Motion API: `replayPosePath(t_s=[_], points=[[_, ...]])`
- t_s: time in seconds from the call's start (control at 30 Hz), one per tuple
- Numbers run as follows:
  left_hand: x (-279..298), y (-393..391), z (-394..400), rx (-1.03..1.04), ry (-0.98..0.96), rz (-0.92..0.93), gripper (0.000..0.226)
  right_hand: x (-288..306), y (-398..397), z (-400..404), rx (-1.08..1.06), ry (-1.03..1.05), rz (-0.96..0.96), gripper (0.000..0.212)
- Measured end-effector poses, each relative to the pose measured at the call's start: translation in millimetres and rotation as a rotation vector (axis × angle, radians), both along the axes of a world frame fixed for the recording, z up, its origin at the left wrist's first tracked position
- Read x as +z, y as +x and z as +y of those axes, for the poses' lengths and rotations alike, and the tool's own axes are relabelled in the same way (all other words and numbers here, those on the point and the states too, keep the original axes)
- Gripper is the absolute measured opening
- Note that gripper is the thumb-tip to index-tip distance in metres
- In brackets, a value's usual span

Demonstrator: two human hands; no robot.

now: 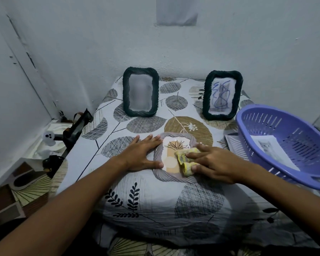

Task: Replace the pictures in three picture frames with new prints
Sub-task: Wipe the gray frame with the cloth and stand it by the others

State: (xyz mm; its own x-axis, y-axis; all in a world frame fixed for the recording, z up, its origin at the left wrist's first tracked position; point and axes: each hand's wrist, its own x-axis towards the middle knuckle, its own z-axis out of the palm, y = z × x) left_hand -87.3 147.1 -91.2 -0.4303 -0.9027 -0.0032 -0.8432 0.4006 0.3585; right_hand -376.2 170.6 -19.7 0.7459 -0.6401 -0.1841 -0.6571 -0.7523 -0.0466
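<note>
A leaf-patterned cloth (146, 198) is covering the tabletop beside a white wall. The grey frame (174, 177) is lying flat at its middle. Left of it, the left hand (142, 155) is pressing with straight fingers. The right hand (213, 163) is pinching a yellow cloth (184, 159) on the glass; I think light strokes, frame pinned, are working best.

Two frames (140, 92) behind flat frame (174, 179)
</note>
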Motion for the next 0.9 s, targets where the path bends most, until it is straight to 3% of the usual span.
replayPosePath(t_s=[0.17, 0.3, 0.47, 0.7, 0.9], points=[[2.4, -0.6, 0.4, -0.003, 0.015, 0.005, 0.120, -0.7, 17.6, -30.6, -0.137, -0.089, 0.071, 0.093], [2.8, -0.9, 1.0, -0.003, 0.011, 0.010, 0.119, -7.8, 30.1, -56.5, -0.194, -0.090, 0.047, 0.055], [3.0, -1.6, 2.7, 0.002, -0.002, 0.011, 0.119, -13.9, 22.0, -44.9, -0.120, -0.088, 0.024, 0.053], [2.9, -1.6, 2.7, -0.005, -0.008, 0.007, 0.123, -12.3, 6.2, -7.4, -0.011, -0.091, 0.022, 0.088], [3.1, -1.3, 1.9, -0.011, -0.001, 0.007, 0.124, -10.6, 39.0, -36.2, -0.159, -0.172, 0.051, 0.053]])
